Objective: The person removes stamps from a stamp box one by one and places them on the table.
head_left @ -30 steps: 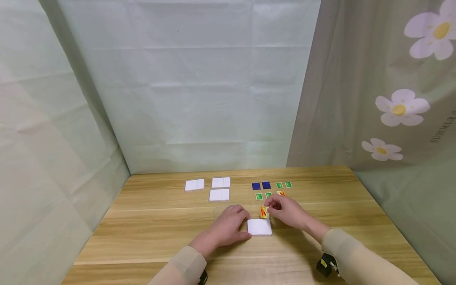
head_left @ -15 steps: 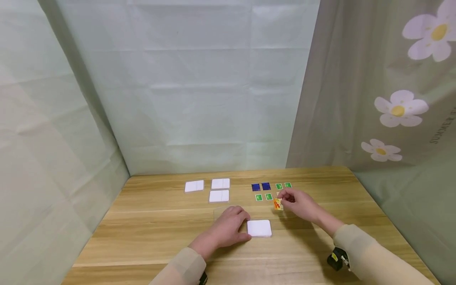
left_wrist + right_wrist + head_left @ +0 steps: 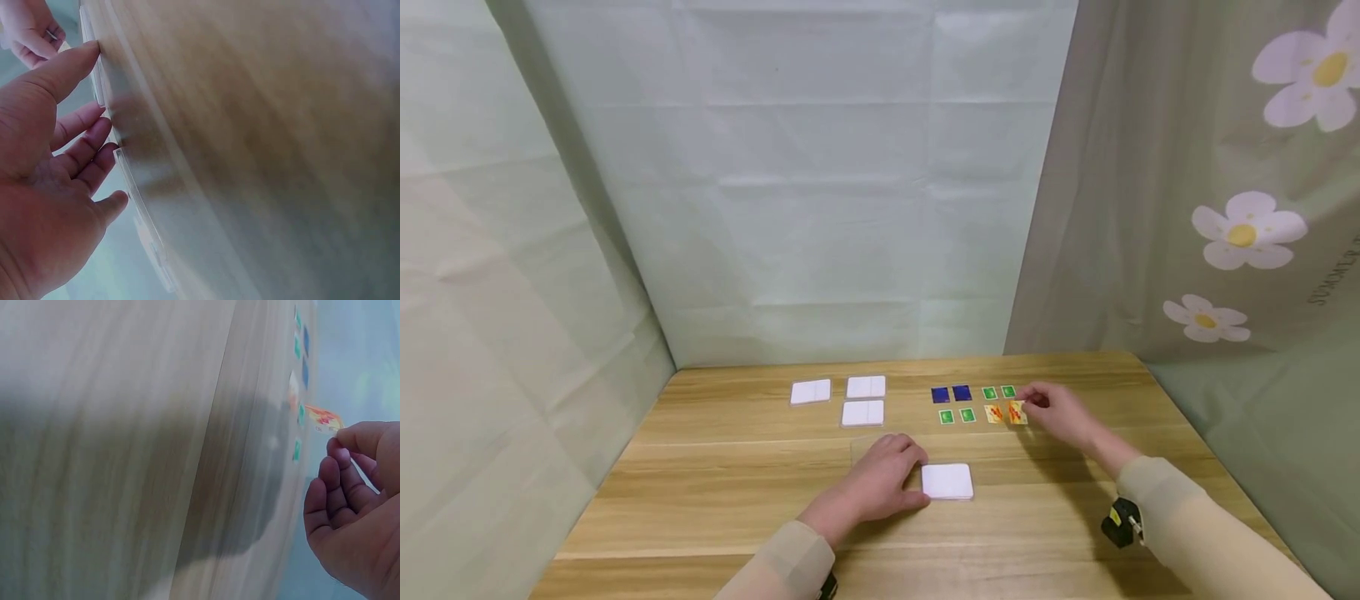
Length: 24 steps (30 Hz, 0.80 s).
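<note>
My right hand (image 3: 1060, 414) pinches a small square card, yellow with a red and orange picture (image 3: 325, 418), between thumb and fingertips. In the head view it is over the table's right side, beside a similar yellow card (image 3: 994, 414). Loosely spread, my left hand (image 3: 883, 479) rests on the table. Its thumb and fingertips are at the left edge of a white card stack (image 3: 947, 482). A clear flat sheet (image 3: 861, 446) lies partly hidden beneath that hand.
Beyond the right hand lie dark blue squares (image 3: 962, 392) and several green squares (image 3: 967, 415). Three white cards in clear sleeves (image 3: 862, 412) lie farther back on the left. Cloth curtains (image 3: 835, 208) enclose the wooden table (image 3: 715, 500) at the back and sides.
My right hand has carried the yellow card from just behind the white stack, rightward and away, to beside the other yellow card. My left hand stays in place.
</note>
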Tool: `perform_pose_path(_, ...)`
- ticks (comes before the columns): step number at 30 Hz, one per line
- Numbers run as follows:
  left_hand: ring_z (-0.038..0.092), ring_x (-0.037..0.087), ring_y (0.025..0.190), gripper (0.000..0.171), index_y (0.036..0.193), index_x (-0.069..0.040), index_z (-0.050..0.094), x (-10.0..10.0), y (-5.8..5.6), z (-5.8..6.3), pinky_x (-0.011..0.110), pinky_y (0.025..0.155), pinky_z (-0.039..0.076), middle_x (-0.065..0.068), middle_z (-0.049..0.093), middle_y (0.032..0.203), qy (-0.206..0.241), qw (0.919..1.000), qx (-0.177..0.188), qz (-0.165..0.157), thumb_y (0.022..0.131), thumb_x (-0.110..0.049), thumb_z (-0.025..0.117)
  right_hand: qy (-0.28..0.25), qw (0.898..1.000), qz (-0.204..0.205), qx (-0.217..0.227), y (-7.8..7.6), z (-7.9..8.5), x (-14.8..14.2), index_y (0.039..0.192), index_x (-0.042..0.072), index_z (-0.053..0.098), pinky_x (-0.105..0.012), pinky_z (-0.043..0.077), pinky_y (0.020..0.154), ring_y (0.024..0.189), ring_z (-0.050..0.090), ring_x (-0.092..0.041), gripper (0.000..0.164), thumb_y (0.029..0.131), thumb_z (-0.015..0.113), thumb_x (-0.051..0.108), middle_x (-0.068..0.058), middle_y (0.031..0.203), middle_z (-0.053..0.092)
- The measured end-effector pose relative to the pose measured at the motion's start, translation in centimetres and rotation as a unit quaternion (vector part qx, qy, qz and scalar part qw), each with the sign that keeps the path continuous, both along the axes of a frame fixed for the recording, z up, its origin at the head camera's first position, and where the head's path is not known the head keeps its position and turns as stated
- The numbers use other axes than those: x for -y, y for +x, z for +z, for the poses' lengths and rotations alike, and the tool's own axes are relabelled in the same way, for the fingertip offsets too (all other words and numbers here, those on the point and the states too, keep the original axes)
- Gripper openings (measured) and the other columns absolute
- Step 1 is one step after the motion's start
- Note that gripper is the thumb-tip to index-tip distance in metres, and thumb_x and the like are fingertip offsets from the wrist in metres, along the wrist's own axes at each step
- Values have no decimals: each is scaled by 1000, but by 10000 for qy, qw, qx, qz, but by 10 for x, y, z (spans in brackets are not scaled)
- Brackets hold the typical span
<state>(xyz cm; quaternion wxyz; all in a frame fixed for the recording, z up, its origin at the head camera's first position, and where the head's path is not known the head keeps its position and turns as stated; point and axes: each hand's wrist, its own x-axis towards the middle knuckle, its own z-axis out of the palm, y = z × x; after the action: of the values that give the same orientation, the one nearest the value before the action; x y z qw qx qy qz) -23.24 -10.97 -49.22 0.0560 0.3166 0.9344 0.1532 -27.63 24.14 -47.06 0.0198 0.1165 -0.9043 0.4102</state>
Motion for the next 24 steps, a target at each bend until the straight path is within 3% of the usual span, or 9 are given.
perform_pose_path(8, 55, 20, 128, 52, 134, -13, 72, 1, 0, -1, 38, 120, 45, 0, 65, 133, -9, 10000, -40, -20, 95, -45, 89, 131, 9996, -179, 168, -12, -8, -11, 120, -10, 72, -30, 55, 79, 100, 65, -26, 18, 105, 68, -2, -19, 110, 73)
perform_pose_path(15, 55, 20, 128, 53, 134, -14, 72, 1, -1, 0, 38, 120, 44, -1, 64, 134, -8, 10000, -36, -27, 95, -45, 88, 232, 9993, -110, 260, -23, -17, -11, 117, -9, 72, -31, 52, 70, 88, 61, -22, 17, 102, 68, -2, -15, 102, 71)
perform_pose_path(24, 55, 20, 129, 52, 135, -14, 71, 0, 1, 1, 38, 120, 45, -1, 64, 135, -12, 10000, -1, -18, 96, -45, 88, 624, 9976, -197, 222, -28, -19, -8, 112, -5, 72, -39, 50, 77, 89, 60, -23, 13, 100, 70, 1, -11, 98, 70)
